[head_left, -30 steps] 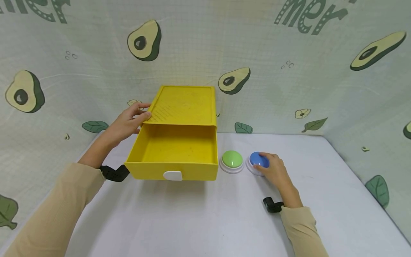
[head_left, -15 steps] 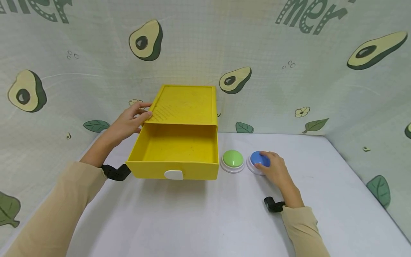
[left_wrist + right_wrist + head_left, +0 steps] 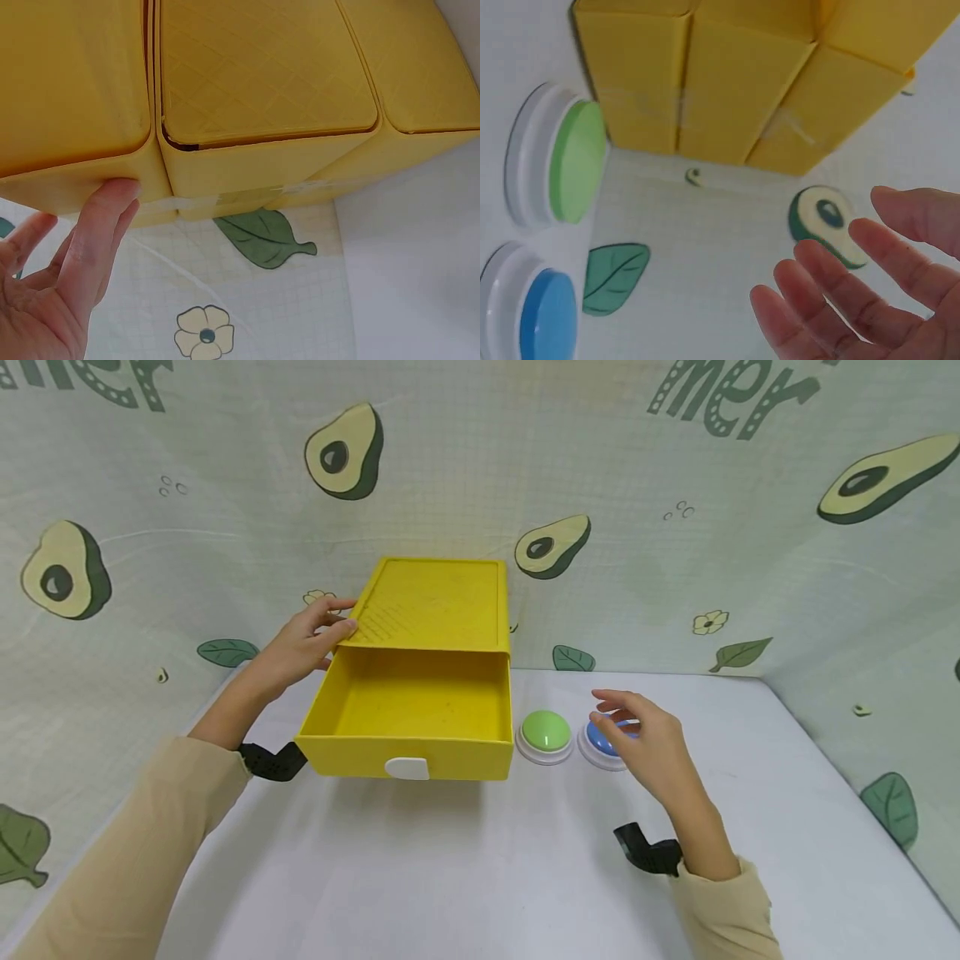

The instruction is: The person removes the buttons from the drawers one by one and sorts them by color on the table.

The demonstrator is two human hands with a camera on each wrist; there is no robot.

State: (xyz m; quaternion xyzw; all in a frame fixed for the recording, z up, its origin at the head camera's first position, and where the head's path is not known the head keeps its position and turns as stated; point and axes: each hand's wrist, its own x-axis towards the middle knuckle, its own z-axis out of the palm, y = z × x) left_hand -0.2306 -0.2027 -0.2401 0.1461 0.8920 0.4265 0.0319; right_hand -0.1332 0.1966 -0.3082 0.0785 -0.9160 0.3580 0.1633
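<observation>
A yellow drawer cabinet [image 3: 438,602] stands at the back with its top drawer [image 3: 450,760] pulled out. Nothing is visible inside that drawer, and its front has a white handle [image 3: 406,768]. My left hand [image 3: 296,647] rests against the cabinet's upper left side. In the left wrist view, its fingertips [image 3: 120,189] touch the yellow side wall. My right hand [image 3: 651,745] hovers over a blue push button [image 3: 602,740], fingers loosely bent and holding nothing. Part of the blue button is hidden behind it. A green push button [image 3: 546,731] sits between the blue one and the cabinet.
Both buttons have round white bases on the white table [image 3: 480,877]. A cloth backdrop [image 3: 450,460] printed with avocados and leaves rises behind and along the sides. In the right wrist view, the cabinet's stacked yellow sections [image 3: 735,90] stand close to the green button.
My right hand has let go of the blue button and lifted above it, with its fingers spread wider. The left hand, the cabinet and its drawer have not visibly moved.
</observation>
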